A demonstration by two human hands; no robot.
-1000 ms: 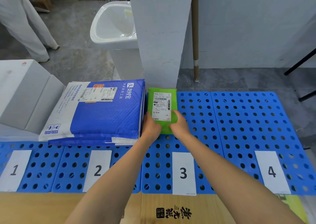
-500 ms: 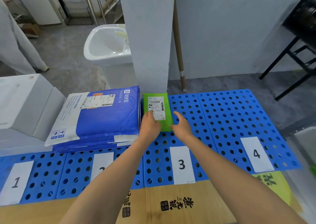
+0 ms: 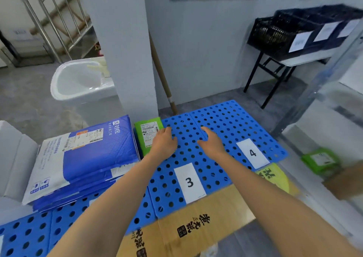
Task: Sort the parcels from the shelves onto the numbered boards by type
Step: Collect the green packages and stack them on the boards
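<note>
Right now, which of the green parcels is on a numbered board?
The green parcel beside the blue mailer stack, on board 3; the other green parcel lies off the boards, far right.

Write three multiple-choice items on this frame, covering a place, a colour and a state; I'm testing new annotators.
1. Where does the green parcel lie?
A. On board 4
B. At the far left of board 3, beside the blue parcels
C. In the sink

2. What colour is board 3?
A. Blue
B. Red
C. Grey

3. How are the left hand and right hand?
A. Both grip the parcel
B. Both open, gripping nothing
C. The right holds a box

Answers:
1 B: it lies in that board's far left corner.
2 A: its perforated surface is blue.
3 B: the fingers of both hands are relaxed.
</note>
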